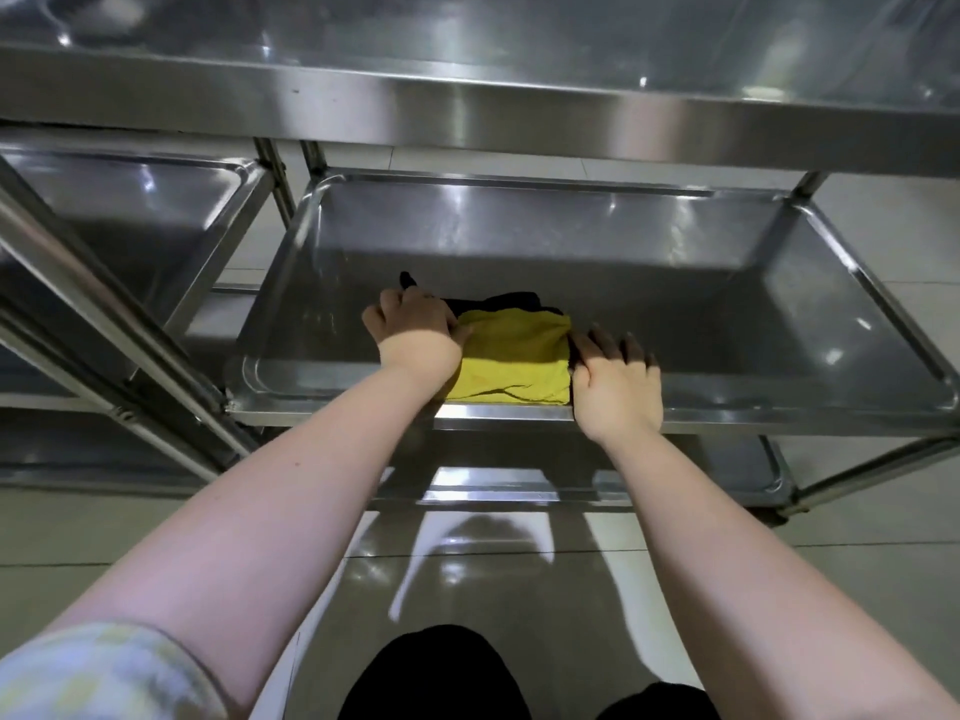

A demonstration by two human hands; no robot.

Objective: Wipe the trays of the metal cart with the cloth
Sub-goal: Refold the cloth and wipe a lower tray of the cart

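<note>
Cloth (514, 356): yellow, folded, with a dark layer showing at its far edge; it lies in the middle tray (779, 426) of the cart (810, 184), left of centre and close to the near rim. Left hand (415, 330): on the cloth's left edge, fingers curled and gripping it, thumb on the yellow face; a dark tip of fabric sticks out beyond the knuckles. Right hand (615, 376): at the cloth's right edge, fingers straight and spread, flat on the tray floor, thumb side against the cloth, holding nothing. Top tray (467, 106) overhangs the scene; bottom tray (519, 493) shows below the near rim. Second cart (130, 210) stands just to the left. Glossy tiled floor (467, 589) beneath. Patterned sleeve (104, 667) at near left.
</note>
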